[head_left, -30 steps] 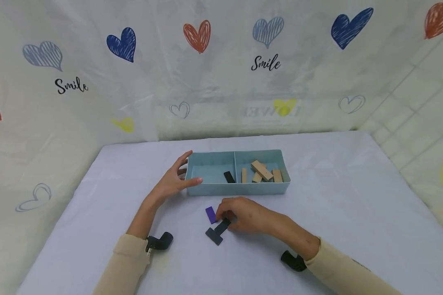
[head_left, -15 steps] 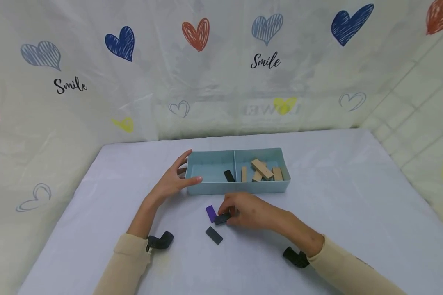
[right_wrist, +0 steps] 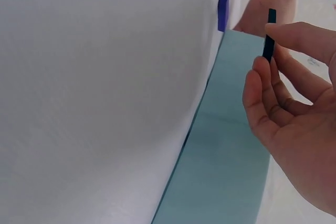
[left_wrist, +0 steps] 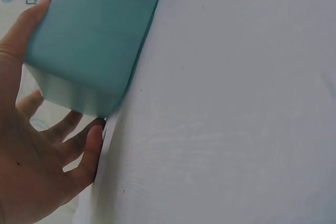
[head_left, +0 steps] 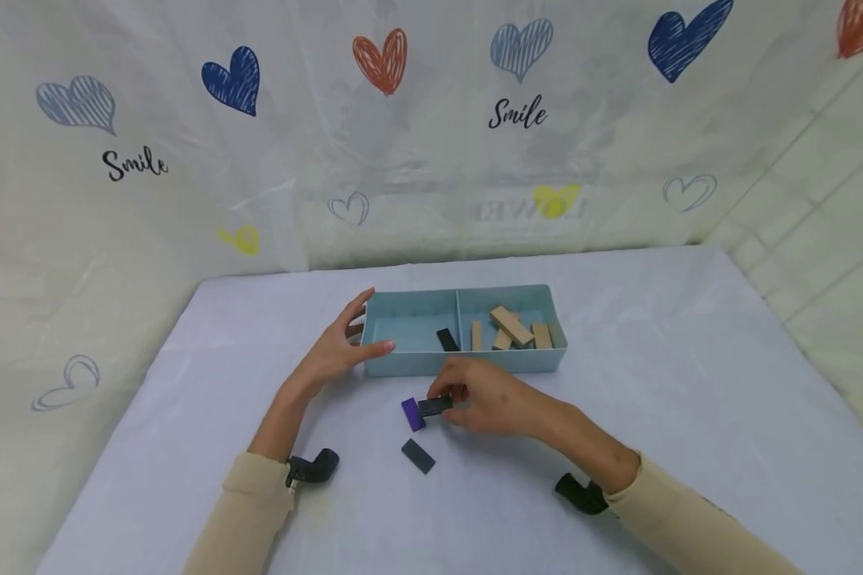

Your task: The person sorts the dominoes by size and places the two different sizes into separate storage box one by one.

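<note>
In the head view my left hand holds the left end of a light-blue two-compartment box. Its thumb lies over the front rim and its fingers reach around the end wall, as the left wrist view also shows. My right hand pinches a black block between thumb and fingers, in front of the box. Seen from the right wrist, this black block is raised, edge-on. A purple block lies just left of it and is partly overlapped. Nearer to me, another black block lies flat on the cloth.
One black block lies in the box's left compartment, beside the divider. Several natural wood blocks are heaped in the right one. The table has a white cloth; a curtain printed with hearts hangs behind it.
My right hand has lifted the black block off the cloth near the other black one and moved it away from me, toward the box. The left hand stays on the box.
</note>
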The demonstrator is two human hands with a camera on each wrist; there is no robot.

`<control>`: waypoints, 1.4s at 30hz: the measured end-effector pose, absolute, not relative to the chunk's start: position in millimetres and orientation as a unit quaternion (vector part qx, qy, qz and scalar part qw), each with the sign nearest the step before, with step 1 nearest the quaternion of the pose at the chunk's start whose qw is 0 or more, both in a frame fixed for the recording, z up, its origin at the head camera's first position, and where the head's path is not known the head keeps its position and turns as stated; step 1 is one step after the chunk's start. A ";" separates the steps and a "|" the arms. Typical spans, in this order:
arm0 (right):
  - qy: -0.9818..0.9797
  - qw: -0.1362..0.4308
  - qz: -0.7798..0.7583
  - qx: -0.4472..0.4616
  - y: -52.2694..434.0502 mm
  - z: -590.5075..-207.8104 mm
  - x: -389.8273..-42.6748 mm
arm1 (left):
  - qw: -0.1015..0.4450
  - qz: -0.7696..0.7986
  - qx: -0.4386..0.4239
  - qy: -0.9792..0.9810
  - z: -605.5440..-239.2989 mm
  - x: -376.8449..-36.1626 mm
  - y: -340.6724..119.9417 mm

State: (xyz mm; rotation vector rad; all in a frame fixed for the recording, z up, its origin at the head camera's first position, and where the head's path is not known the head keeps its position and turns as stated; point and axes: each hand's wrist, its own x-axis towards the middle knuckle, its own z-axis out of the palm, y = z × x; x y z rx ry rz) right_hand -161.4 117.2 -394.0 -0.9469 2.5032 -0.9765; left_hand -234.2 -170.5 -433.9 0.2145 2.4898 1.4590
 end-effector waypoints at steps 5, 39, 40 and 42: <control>0.867 0.123 -0.346 -0.336 120.9 -390.7 -163.0 | 0.132 0.505 0.072 0.850 -434.3 -234.5 -169.1; 0.847 -0.004 -0.414 -0.334 124.8 -373.4 -175.4 | 0.140 0.525 0.067 0.837 -437.0 -231.1 -170.3; 0.846 -0.009 -0.417 -0.333 124.6 -372.5 -176.7 | 0.139 0.524 0.066 0.838 -436.0 -231.5 -170.6; 0.845 -0.020 -0.421 -0.329 124.6 -371.4 -179.2 | 0.138 0.524 0.068 0.838 -434.5 -232.9 -170.9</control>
